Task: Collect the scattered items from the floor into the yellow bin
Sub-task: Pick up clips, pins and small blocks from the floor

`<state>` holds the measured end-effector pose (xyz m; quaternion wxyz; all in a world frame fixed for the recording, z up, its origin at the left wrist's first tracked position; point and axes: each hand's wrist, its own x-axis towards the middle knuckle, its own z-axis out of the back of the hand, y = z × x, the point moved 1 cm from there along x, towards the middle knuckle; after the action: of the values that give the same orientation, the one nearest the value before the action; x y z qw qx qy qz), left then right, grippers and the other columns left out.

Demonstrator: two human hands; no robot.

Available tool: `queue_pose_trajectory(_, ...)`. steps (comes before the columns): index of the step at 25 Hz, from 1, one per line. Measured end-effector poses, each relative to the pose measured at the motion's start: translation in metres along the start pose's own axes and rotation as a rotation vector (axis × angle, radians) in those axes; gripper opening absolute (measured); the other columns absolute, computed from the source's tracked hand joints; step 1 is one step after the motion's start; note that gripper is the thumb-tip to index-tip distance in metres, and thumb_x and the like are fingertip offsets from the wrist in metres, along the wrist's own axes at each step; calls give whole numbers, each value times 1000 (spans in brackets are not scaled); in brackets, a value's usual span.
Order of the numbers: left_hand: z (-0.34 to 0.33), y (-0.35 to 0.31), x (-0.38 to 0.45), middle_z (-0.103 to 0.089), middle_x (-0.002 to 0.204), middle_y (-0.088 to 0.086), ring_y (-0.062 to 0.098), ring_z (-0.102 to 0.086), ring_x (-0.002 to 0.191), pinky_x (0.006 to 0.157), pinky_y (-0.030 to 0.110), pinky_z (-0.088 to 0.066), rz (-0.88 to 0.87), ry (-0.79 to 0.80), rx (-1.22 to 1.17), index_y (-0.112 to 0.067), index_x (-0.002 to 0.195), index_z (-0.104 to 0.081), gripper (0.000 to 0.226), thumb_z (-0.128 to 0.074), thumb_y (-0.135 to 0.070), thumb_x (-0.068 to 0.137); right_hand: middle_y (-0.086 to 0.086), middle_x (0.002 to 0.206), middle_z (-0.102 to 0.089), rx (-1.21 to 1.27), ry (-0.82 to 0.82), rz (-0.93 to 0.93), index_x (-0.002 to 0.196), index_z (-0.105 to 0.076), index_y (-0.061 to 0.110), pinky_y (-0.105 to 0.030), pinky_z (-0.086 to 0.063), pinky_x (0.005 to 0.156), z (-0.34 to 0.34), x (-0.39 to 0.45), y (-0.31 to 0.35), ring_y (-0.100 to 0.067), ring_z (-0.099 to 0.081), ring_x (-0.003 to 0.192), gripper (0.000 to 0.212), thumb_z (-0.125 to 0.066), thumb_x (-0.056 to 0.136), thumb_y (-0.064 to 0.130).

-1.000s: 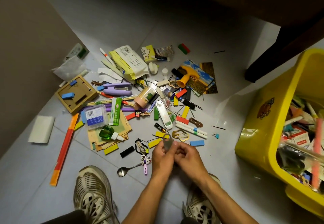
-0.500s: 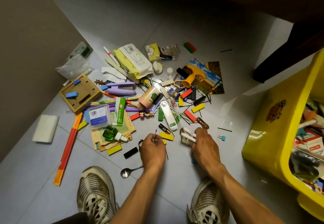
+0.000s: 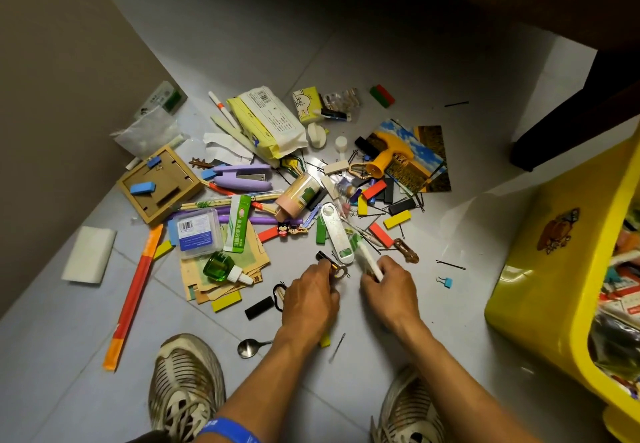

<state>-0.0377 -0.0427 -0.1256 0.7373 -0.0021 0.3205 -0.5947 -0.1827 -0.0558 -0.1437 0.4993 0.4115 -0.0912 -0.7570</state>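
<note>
On the floor before us, our right hand (image 3: 388, 286) grips white sticks (image 3: 369, 262); our left hand (image 3: 308, 298) seemingly pinches a small dark tube (image 3: 327, 259). Clutter (image 3: 301, 196) crowds ahead, the yellow bin (image 3: 554, 286) stands right.

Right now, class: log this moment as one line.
left hand: gripping small black cylinder | right hand: gripping white pens | yellow plastic bin: part-filled

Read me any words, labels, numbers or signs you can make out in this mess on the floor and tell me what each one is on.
No text here can be read for certain.
Clear plastic box: barcode label, print too small.
Wipes pack: barcode and lines of print, blurred.
Green sachet: characters, too blurred.
Yellow tissue pack: rabbit drawing, no words legible.
Yellow bin: brown cartoon sticker, no words legible.
</note>
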Motion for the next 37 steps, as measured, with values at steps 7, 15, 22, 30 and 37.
queue_pose_trajectory(7, 5, 1, 15, -63, 95, 0, 17, -56, 80, 66, 32, -40, 503, -172, -651, -24, 93, -56, 12, -45, -27, 95, -1, 89, -60, -118, -56, 174, 114, -46, 18, -20, -32, 47, 10, 33, 34, -11, -53, 65, 18, -51, 98, 25)
queue_pose_trajectory(15, 22, 10, 26, -54, 55, 1, 16, -51, 54, 55, 27, -43, 713, -83, -1144, -11, 88, -64, 9, -55, -15, 90, -6, 97, -65, 5, 35, 171, 111, -61, 15, -37, -56, 69, -16, 33, 54, -26, -65, 84, 22, -58, 95, 31)
queue_pose_trajectory(22, 85, -94, -18, -65, 68, 8, 20, -62, 54, 45, 26, -51, 489, 360, -1589, -11, 96, -62, 9, -54, -15, 93, -15, 84, -74, 1372, 234, -204, 122, -58, 1, -31, -55, 51, 113, -58, 52, -22, -70, 63, 31, -58, 91, 1)
queue_pose_trajectory(30, 98, -297, -116, -57, 134, 23, 33, -60, 118, 86, 44, -52, 141, 872, -1508, 3, 136, -44, 76, -38, -61, 95, -17, 108, -71, 1466, -224, -179, 122, -60, 7, -46, -54, 88, 298, -158, -24, -31, -69, 95, 32, -57, 96, 24)
queue_pose_trajectory(37, 102, -221, -100, -51, 143, 18, 33, -52, 127, 99, 44, -47, 115, 581, -1683, -6, 144, -41, 63, -36, -51, 100, -14, 127, -62, 1383, -340, -28, 108, -58, 15, -42, -49, 100, 277, -166, -15, -30, -62, 114, 13, -49, 99, 13)
